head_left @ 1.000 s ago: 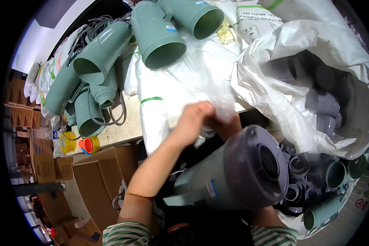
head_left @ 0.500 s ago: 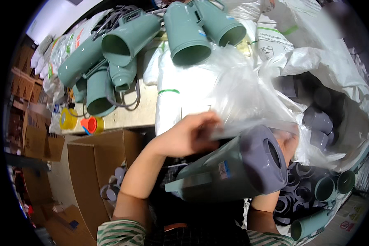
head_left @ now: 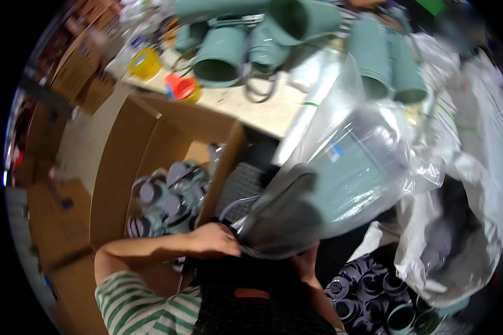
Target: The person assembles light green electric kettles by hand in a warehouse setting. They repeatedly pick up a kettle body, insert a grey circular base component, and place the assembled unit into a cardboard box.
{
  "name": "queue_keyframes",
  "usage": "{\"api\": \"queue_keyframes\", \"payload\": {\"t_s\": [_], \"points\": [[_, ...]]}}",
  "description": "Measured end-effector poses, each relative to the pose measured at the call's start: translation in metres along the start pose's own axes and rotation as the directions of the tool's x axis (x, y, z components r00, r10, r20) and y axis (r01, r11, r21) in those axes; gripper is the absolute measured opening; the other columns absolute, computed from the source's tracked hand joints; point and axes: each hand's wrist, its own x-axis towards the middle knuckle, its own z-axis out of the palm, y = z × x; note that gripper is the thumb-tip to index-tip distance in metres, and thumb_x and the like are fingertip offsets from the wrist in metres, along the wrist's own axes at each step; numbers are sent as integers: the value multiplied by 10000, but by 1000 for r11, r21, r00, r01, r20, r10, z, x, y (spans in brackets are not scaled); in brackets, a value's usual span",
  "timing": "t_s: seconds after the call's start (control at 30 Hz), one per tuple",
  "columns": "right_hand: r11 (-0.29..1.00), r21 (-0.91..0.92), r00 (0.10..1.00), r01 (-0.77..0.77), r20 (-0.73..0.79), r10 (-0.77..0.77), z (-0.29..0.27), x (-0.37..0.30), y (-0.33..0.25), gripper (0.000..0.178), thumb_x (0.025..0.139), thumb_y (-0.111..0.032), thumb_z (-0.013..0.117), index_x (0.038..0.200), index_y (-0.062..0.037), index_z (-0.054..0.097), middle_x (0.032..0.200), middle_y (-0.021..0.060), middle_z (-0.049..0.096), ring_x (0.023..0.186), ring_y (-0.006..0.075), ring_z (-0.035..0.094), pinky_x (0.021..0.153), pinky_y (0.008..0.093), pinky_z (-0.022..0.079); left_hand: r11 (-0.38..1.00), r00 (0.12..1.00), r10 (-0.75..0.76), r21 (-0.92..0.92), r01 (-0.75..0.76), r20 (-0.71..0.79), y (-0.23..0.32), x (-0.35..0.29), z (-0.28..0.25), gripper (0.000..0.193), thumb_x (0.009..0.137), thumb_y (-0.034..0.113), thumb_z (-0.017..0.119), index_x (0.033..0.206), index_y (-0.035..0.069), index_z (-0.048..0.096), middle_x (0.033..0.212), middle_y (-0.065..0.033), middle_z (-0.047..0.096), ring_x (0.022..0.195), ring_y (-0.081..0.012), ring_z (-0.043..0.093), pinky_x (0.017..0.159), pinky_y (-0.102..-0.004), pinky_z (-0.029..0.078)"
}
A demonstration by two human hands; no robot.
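Note:
A pale green thermos jug shell with a grey collar lies tilted inside a clear plastic bag, its collar end pointing away from me to the upper right. The bag's near part bunches toward my lap. My left hand is closed on the left side of the bag's near edge. On the right side of that edge is my right hand, partly hidden by the bag, with its fingers closed on the film.
At left stands an open cardboard box with several grey-capped pieces. Green jug shells, a yellow tape roll and an orange tape holder are on the table. A white sack and grey rings are at right.
The jug shell has gone into the clear bag and now points away to the upper right. Both hands have come down to the bag's near edge. The view has swung left.

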Motion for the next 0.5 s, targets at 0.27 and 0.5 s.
{"api": "queue_keyframes", "payload": {"t_s": [0.27,0.5], "points": [[955,-179,675,236,738,-28,145,91,-42,545,918,-279,747,1342,7,558,1171,124,664,1061,224,639,926,362,514,945,895,-114,-325,-36,-432,49,-31,39,320,1025,285,569,1208,37,656,1079,-147,712,1019,-278,689,913,-416,549],[932,-3,586,-363,777,231,191,126,-136,343,958,-37,655,1294,-13,598,1002,67,654,837,110,637,762,262,521,564,730,-552,-825,-29,-403,1,-134,-131,285,924,269,692,1053,16,702,1188,-135,673,1097,-228,644,975,-392,482]]}}
